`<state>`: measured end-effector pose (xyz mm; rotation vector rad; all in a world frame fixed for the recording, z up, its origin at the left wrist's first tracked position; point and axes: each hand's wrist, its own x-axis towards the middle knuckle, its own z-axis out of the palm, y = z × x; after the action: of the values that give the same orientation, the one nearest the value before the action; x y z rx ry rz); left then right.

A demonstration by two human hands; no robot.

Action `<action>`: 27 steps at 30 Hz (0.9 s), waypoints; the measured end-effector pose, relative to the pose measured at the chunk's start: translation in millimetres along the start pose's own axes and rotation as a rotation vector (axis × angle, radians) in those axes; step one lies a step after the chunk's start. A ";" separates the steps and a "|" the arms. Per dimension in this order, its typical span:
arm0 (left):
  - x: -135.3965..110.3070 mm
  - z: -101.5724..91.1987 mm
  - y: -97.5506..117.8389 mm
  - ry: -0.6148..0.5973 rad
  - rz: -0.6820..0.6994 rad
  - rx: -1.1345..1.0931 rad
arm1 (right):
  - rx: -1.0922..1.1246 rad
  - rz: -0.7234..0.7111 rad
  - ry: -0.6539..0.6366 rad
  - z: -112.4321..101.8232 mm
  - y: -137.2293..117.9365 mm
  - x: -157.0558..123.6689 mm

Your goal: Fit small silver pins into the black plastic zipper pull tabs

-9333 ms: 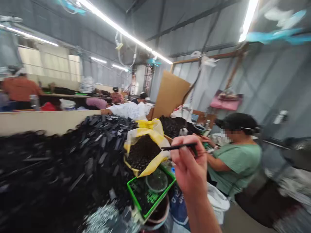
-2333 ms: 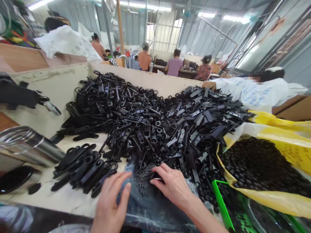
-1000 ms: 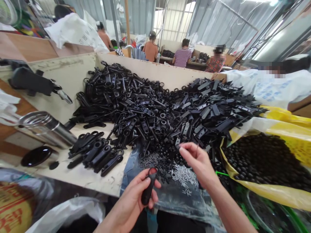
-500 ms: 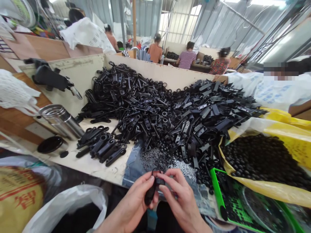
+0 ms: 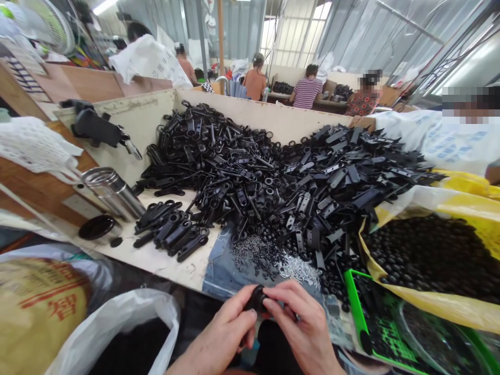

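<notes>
Your hands (image 5: 260,323) are both on one small black plastic piece (image 5: 257,299), held just above the near edge of the table (image 5: 195,273). The work in hand is close finger work on this single piece. Your left hand (image 5: 219,328) curls around it from the left with the fingers almost closed, while your right hand (image 5: 300,323) pinches it from the other side, so both have hold of it. Only its rounded end shows, and your fingers hide the rest. This grip calls for a steady pinch, because the piece is small and a denim cloth (image 5: 219,276) lies just beyond it, scattered with tiny silver pins (image 5: 297,271). Farther off rises a big heap of black plastic pull tabs (image 5: 250,177), with a small group of tabs (image 5: 167,229) apart on the left. A yellow sack of black beads (image 5: 449,297) sits to the right. Compared with the frame half a second ago, the piece sits higher and its long tail no longer shows below your left hand.
</notes>
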<state>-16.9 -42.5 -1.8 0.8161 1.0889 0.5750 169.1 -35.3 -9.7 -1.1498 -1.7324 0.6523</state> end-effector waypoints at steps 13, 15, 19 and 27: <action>-0.4 5.6 -7.4 0.198 0.191 0.246 | -0.143 -0.244 0.018 -5.7 -1.1 -7.5; -0.3 3.3 -11.4 0.185 0.174 0.246 | -0.147 -0.248 -0.017 -7.8 0.3 -7.9; -1.8 0.9 -15.1 0.201 0.130 0.275 | -0.239 -0.287 -0.101 -14.6 2.6 -5.5; -9.8 -1.0 0.8 0.023 0.180 0.548 | -0.260 -0.372 -0.246 -22.2 6.2 -0.3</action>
<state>-21.5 -49.1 3.9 1.3963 1.2203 0.4372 191.8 -34.3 -5.3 -0.9058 -2.2217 0.3561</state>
